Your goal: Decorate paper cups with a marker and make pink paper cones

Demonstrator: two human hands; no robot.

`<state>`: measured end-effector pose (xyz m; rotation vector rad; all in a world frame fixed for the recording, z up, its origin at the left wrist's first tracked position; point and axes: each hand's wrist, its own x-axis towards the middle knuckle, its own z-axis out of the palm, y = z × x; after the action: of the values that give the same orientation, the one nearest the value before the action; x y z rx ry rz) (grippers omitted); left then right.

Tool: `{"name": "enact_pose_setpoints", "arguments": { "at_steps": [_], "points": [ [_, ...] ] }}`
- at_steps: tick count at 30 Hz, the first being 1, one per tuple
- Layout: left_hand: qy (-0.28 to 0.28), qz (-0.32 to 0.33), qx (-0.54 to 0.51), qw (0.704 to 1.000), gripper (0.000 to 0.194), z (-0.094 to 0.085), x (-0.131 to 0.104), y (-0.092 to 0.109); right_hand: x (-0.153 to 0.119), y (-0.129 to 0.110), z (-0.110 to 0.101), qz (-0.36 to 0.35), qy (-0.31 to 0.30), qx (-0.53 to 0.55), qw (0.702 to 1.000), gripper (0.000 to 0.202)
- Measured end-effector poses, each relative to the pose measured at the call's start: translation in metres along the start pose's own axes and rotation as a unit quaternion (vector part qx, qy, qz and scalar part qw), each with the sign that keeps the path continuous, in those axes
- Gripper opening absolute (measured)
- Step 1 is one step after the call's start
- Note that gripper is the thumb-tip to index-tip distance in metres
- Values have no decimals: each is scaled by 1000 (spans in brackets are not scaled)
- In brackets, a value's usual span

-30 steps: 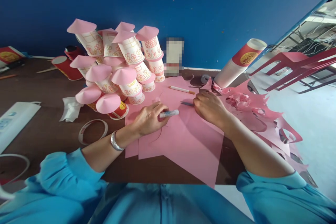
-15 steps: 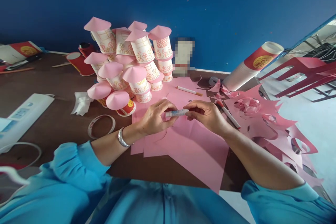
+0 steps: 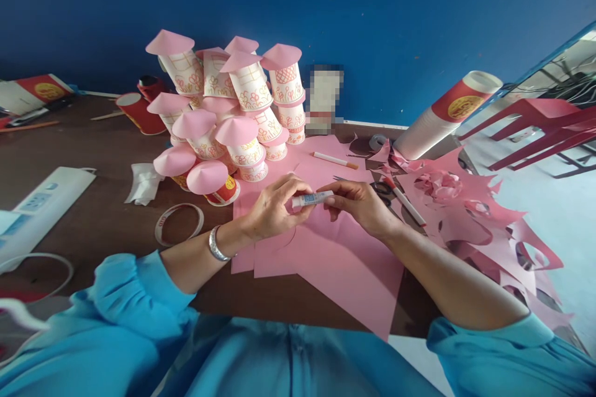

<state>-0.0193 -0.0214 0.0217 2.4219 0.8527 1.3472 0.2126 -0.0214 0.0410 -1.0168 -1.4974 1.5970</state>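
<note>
A small white glue stick with blue print lies sideways between my two hands, above pink paper. My left hand is closed around its left end, thumb below and fingers above. At the other end, the thumb and fingers of my right hand pinch the tip. Pink paper sheets overlap on the table under both hands. Partly covered by my right hand, a pair of scissors rests on the paper.
Paper-cup towers with pink cone roofs stand at the back left. On the right are a red-and-white marker, pink scraps and a tall cup stack. A tape roll and power strip lie left.
My right hand has shifted slightly left along the glue stick, and the stick is tilted a little more upward at its right end. More of the scissors shows.
</note>
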Motion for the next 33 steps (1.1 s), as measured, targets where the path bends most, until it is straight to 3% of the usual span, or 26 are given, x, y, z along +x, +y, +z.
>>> {"name": "enact_pose_setpoints", "arguments": {
  "at_steps": [5,10,14,17,19,22,27,33],
  "points": [
    [6,13,16,1000,23,1,-1,0,1,2,1,23,-4,-4,1000,53],
    [-8,-1,-7,1000,23,-1,-1,-1,1,1,2,-22,6,-6,1000,50],
    [-26,-27,-26,999,37,-8,1,-3,0,-5,-3,-92,119,-15,989,45],
    [-29,-33,25,999,14,-14,4,-4,-2,-9,-8,-128,199,-83,968,42],
    [-56,-20,79,995,4,-16,5,-3,-4,-10,-9,-149,215,-156,952,39],
    [-120,21,139,983,13,-16,5,2,-5,-6,-6,-173,187,-244,936,34],
    [-218,81,197,953,17,-19,-5,8,-2,6,1,-190,137,-302,924,19],
    [-238,88,200,946,15,-24,-12,6,5,13,7,-196,120,-353,907,28]
  ]
}}
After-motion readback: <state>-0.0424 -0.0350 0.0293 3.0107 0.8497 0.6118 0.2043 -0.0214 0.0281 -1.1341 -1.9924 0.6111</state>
